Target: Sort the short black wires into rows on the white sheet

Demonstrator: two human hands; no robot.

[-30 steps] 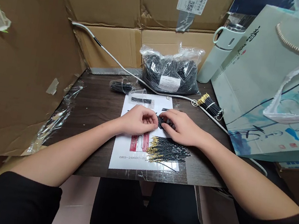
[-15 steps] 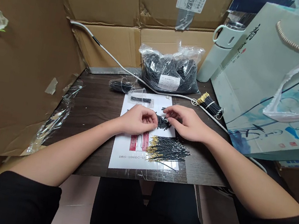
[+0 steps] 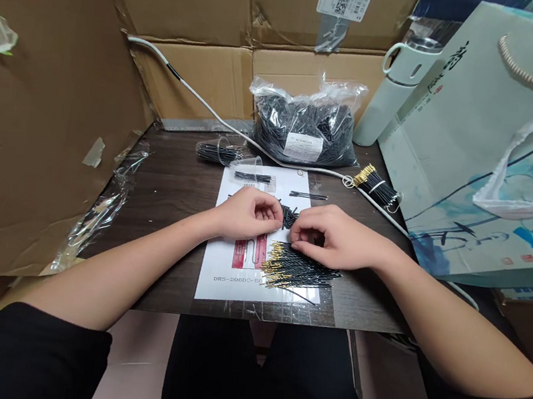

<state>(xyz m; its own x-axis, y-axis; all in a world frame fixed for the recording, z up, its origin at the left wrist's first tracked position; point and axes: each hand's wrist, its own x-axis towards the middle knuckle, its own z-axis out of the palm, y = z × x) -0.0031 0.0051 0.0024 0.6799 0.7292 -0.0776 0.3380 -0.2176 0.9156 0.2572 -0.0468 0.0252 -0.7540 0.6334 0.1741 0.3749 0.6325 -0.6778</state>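
My left hand (image 3: 248,213) rests curled on a white printed sheet (image 3: 228,267), fingertips pinched beside a small heap of short black tubes (image 3: 288,216). My right hand (image 3: 336,237) is curled too, its fingers pinched just above a loose pile of thin black wires with gold tips (image 3: 298,270). What either pinch holds is too small to make out. A single black wire (image 3: 308,196) lies on the sheet behind my right hand.
A clear bag of black parts (image 3: 305,128) sits at the back of the dark table (image 3: 172,184). A tied wire bundle (image 3: 377,187), a white cable (image 3: 210,109), a pale flask (image 3: 398,89), a gift bag (image 3: 482,146) and cardboard walls (image 3: 30,122) surround the work area.
My right hand drew back from the far part of the sheet toward the gold-tipped wire pile, uncovering the single wire. My left hand stayed in place.
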